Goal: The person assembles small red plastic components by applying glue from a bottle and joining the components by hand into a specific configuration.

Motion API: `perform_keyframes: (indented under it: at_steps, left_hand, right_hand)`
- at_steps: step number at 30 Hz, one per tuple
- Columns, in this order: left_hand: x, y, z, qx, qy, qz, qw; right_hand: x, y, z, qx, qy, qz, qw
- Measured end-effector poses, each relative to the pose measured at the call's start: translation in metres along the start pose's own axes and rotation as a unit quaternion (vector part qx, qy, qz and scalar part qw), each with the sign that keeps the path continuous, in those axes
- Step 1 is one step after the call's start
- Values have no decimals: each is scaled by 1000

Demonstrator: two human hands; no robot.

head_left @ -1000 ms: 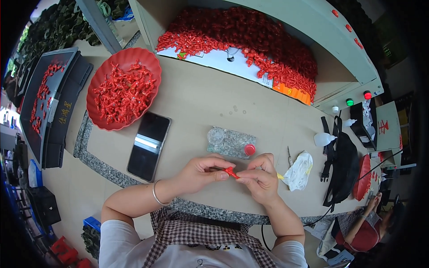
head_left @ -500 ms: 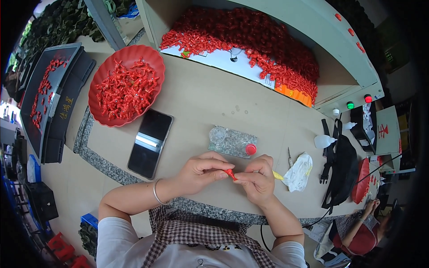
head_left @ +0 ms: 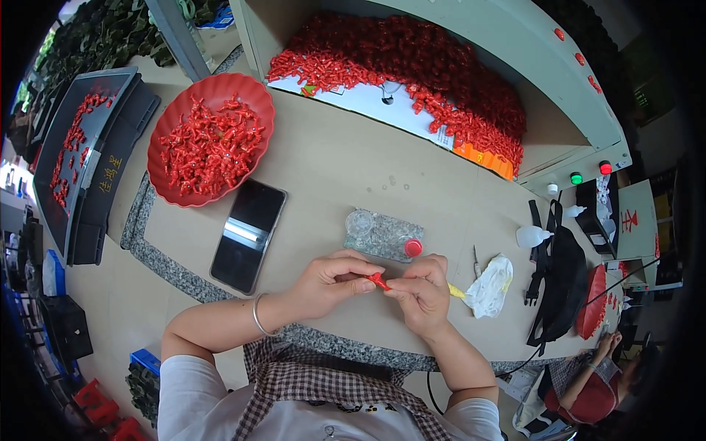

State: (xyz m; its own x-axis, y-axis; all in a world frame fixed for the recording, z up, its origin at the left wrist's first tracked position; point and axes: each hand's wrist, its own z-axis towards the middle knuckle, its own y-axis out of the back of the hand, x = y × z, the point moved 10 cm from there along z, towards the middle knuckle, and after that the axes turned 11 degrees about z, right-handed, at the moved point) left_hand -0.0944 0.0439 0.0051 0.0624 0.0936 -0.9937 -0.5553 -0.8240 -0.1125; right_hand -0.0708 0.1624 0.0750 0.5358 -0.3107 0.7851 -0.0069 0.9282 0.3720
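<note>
A small glossy red figurine (head_left: 379, 281) is pinched between the fingertips of both hands, over the near part of the table. My left hand (head_left: 337, 283), with a bangle on its wrist, grips the figurine's left end. My right hand (head_left: 422, 294) is closed on its right end. Beside the right hand a yellow stick-like piece (head_left: 457, 292) sticks out toward a crumpled white cloth (head_left: 490, 285); whether the hand holds it I cannot tell. Just beyond the hands lies a speckled stone slab (head_left: 382, 229), bearing a clear round dish (head_left: 360, 222) and a small red cap or pot (head_left: 413, 248).
Left of the hands are a black phone (head_left: 248, 235), a scalloped red bowl (head_left: 156, 158) of red figurines and a grey bin (head_left: 94, 213). A shelf box (head_left: 346, 103) heaped with red pieces stands behind. Rightward lie a thin tool (head_left: 476, 261), white bottle (head_left: 531, 236) and black bag (head_left: 565, 279); another person (head_left: 588, 389) sits beyond.
The figurine has turned slightly between my fingertips and lies a little flatter. Both hands stay almost in the same place; the whole view has shifted very slightly.
</note>
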Motion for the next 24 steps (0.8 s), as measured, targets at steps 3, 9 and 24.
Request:
perform_keyframes:
  at_steps: [3,9,24]
  left_hand:
    - [3,1,-2,-15,-5,-9,1000]
    - [0,1,-1,-21,3,-16,1000]
    - [11,3,-1,-42,29,-41,998]
  right_hand:
    - [1,-1,0,-10,5,4,1000]
    - [-5,2,-2,-22,-34,24,999]
    - [-16,0,-4,-22,-50,66,996]
